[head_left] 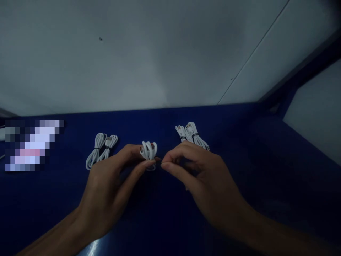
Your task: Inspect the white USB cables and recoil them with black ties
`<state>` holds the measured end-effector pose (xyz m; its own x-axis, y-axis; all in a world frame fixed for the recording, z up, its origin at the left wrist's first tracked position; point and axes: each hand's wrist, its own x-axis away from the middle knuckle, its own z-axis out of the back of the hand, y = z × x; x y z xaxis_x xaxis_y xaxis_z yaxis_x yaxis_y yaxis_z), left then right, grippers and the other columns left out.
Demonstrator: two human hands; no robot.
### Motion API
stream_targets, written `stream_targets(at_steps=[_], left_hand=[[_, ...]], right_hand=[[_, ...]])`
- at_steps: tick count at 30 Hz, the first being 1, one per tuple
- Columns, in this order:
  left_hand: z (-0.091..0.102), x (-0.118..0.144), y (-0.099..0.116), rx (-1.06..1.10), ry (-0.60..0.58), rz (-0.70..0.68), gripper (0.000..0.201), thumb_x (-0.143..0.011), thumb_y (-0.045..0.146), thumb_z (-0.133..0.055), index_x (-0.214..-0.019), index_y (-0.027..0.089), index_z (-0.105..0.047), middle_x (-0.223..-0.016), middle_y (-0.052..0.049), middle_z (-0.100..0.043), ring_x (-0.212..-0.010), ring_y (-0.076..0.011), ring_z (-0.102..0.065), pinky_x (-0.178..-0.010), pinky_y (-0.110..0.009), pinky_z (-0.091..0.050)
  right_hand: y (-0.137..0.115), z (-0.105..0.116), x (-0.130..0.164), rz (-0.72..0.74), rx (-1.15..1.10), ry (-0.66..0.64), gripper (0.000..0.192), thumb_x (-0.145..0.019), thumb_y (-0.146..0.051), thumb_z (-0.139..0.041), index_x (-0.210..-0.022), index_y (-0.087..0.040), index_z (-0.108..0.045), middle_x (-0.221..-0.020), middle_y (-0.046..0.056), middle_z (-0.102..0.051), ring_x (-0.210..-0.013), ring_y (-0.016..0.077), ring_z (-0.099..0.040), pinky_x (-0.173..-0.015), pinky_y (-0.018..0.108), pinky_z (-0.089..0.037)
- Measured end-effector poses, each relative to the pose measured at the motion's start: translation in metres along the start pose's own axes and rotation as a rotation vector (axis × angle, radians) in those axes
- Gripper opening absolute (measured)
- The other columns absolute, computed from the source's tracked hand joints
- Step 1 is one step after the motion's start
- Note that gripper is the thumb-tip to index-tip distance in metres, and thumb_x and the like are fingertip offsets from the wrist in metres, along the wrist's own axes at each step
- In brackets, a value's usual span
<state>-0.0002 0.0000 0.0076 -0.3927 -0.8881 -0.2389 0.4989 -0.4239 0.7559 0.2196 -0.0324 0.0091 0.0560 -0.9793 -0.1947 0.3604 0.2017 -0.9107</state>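
Observation:
A coiled white cable (149,150) is pinched between the thumb and fingers of my left hand (106,188), its loops standing up above the thumb. A small reddish spot shows among the loops. Just right of the coil, my right hand (205,177) has thumb and forefinger pressed together; anything between them is too small to make out. Beyond my left hand lie bundled white cables (97,149) with dark ties round them. More tied white cables (195,135) lie behind my right hand, partly covered by it.
The dark blue table (165,220) carries everything here. At the far left is a blurred-out bright rectangular object (39,142), with a white item at the frame's edge. A grey panel wall (160,53) rises along the back, and a blue frame edge (301,74) stands at right.

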Motion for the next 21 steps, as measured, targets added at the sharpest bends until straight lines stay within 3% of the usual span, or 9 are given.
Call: stream_targets(at_steps=[5,8,10,13,15,21], left_hand=[[-0.002,-0.001,0.001,-0.014,0.086,0.051,0.011,-0.108,0.043,-0.074,-0.115,0.038,-0.081,-0.105,0.003,-0.086,-0.09,-0.0226,-0.081,-0.077,-0.031,-0.063],[-0.002,-0.007,0.005,0.094,0.22,0.154,0.011,-0.104,0.044,-0.079,-0.105,0.034,-0.083,-0.105,0.002,-0.087,-0.097,-0.0259,-0.082,-0.089,-0.035,-0.065],[-0.001,-0.011,0.009,0.203,0.258,0.21,0.012,-0.102,0.043,-0.08,-0.097,0.032,-0.083,-0.103,0.001,-0.088,-0.1,-0.0273,-0.083,-0.094,-0.036,-0.064],[-0.001,-0.012,0.013,0.3,0.157,0.243,0.014,-0.1,0.044,-0.082,-0.093,0.031,-0.084,-0.091,0.001,-0.085,-0.091,-0.026,-0.081,-0.084,-0.032,-0.063],[-0.001,-0.011,0.014,0.333,0.083,0.229,0.011,-0.099,0.042,-0.083,-0.094,0.032,-0.085,-0.084,0.003,-0.082,-0.081,-0.0228,-0.078,-0.074,-0.029,-0.059],[0.0,-0.009,0.013,0.407,-0.029,0.227,0.011,-0.099,0.036,-0.082,-0.089,0.031,-0.08,-0.079,0.003,-0.076,-0.071,-0.0184,-0.068,-0.063,-0.027,-0.053]], right_hand=[[0.005,0.006,-0.004,-0.15,-0.133,-0.086,0.016,-0.105,-0.021,-0.078,-0.091,-0.029,-0.081,-0.082,-0.009,-0.075,-0.057,0.0059,-0.062,-0.051,0.016,-0.052],[0.012,0.01,-0.004,-0.075,-0.093,-0.067,0.011,-0.104,-0.024,-0.08,-0.095,-0.031,-0.083,-0.086,-0.009,-0.078,-0.056,0.0062,-0.061,-0.05,0.017,-0.052],[0.016,0.012,-0.006,0.067,-0.009,0.023,0.011,-0.102,-0.019,-0.082,-0.097,-0.029,-0.082,-0.089,-0.008,-0.079,-0.064,0.0073,-0.066,-0.058,0.018,-0.056],[0.02,0.012,-0.008,0.342,0.151,0.176,0.016,-0.099,-0.006,-0.082,-0.104,-0.021,-0.082,-0.093,-0.003,-0.078,-0.08,0.0094,-0.07,-0.076,0.021,-0.061],[0.02,0.011,-0.009,0.485,0.216,0.183,0.016,-0.099,-0.003,-0.081,-0.11,-0.015,-0.081,-0.098,0.002,-0.077,-0.084,0.0107,-0.071,-0.076,0.022,-0.061],[0.018,0.008,-0.009,0.647,0.261,0.137,0.01,-0.103,-0.003,-0.077,-0.107,-0.011,-0.08,-0.099,0.006,-0.075,-0.083,0.0116,-0.072,-0.07,0.022,-0.062]])
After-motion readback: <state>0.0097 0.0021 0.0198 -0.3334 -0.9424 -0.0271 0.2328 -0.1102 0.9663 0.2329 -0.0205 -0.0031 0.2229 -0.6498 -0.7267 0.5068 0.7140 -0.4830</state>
